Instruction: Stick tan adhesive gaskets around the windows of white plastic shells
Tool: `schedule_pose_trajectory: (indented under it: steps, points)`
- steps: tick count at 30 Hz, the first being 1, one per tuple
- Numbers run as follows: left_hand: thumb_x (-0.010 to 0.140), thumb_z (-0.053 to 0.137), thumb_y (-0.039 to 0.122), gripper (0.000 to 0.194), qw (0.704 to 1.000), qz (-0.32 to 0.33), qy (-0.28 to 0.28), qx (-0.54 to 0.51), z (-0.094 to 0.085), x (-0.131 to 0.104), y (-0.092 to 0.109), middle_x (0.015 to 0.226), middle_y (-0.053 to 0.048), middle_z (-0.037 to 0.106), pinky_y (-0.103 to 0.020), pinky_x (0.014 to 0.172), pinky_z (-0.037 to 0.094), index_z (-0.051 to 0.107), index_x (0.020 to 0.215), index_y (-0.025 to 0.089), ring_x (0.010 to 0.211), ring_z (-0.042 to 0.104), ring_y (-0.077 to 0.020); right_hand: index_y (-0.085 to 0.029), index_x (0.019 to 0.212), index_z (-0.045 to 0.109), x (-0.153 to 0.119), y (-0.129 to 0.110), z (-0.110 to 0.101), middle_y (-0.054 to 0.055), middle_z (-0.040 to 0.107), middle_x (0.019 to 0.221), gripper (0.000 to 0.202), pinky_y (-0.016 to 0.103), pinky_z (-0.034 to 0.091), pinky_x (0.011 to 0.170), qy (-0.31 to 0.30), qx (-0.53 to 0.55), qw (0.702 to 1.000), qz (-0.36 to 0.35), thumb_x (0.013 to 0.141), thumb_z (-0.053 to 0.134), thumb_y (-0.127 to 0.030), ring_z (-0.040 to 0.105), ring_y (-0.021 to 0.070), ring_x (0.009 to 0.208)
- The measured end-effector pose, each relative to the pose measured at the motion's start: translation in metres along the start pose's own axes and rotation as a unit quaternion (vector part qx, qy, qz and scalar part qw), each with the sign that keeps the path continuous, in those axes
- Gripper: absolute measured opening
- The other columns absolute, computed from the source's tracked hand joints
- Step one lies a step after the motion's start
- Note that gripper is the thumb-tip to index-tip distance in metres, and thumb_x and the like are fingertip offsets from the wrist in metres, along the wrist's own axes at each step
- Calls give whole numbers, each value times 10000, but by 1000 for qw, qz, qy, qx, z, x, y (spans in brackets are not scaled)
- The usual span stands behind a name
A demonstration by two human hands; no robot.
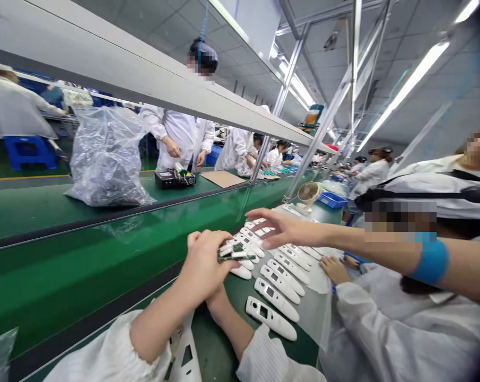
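Observation:
My left hand (203,260) is closed around small green circuit boards (235,253) with white parts on them. The fingers curl over the top, and the boards stick out on the right side. My right hand (216,297) is behind and below the left one; only its wrist side shows, and its fingers are hidden. White elongated plastic shells (277,300), each with a rectangular window and a round hole, lie in rows just right of my hands. A co-worker's hand (281,231), on an arm with a blue band, reaches over these rows with fingers spread.
A green conveyor belt (104,249) runs along my left. More white shell parts (186,355) lie below my forearms. Beyond the belt stand a clear plastic bag (106,159) and a black device (174,179). A fan (308,193) and a blue bin (332,200) are farther along.

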State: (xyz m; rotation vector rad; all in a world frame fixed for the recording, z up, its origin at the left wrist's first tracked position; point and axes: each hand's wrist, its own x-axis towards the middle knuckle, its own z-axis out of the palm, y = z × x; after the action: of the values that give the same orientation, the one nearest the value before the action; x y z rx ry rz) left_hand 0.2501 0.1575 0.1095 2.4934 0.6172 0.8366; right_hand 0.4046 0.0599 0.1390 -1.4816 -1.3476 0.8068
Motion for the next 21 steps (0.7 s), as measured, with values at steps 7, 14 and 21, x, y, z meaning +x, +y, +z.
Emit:
schedule_pose_trajectory:
  steps: [7,14,21]
  points:
    - [622,861,131,437,998,27,47,-28,-1,-14,12,890,26,661,-392,871,352,577,943,213,871,581,-198,-244,1264,534,-21,-31,-22,100,501,1356,672,293,583,734,-178,29,982,53,659,827,-242,605,190,1056]
    - [654,836,113,401,991,63,116,-19,2,-15,24,900,1,659,-410,880,330,550,925,194,872,589,-214,-200,1063,581,-29,-9,3,42,658,965,367,291,573,700,-54,34,998,0,776,742,-361,638,146,840]
    - [571,913,397,713,985,97,141,-33,-17,-27,22,1168,-66,643,-446,920,365,529,1146,225,1078,584,-286,-260,1031,664,-81,-26,-45,29,685,828,278,289,586,639,120,-57,989,-65,780,756,-332,670,168,737]
